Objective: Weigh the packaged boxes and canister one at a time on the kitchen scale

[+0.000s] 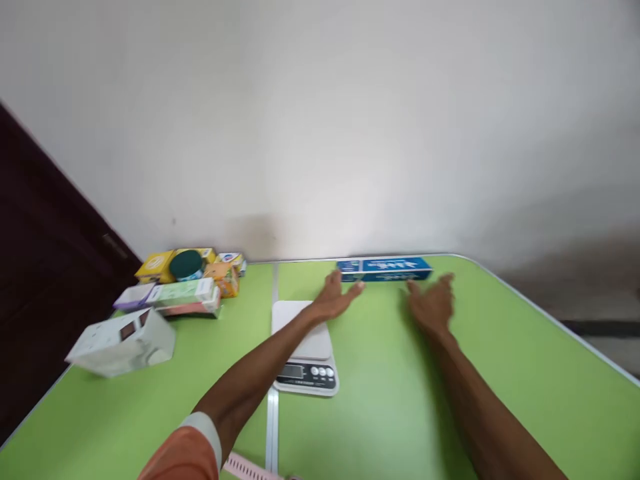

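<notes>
Two hands, left hand (pixel 334 300) and right hand (pixel 433 308), stand apart, fingers spread, near opposite ends of the blue box (pixel 385 269) along the surface (pixel 375 380)'s far edge; even pressure from both sides suits its length.

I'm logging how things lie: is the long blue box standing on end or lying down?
Lying down: the long blue box stretches lengthwise along the far edge of the green table.
</notes>
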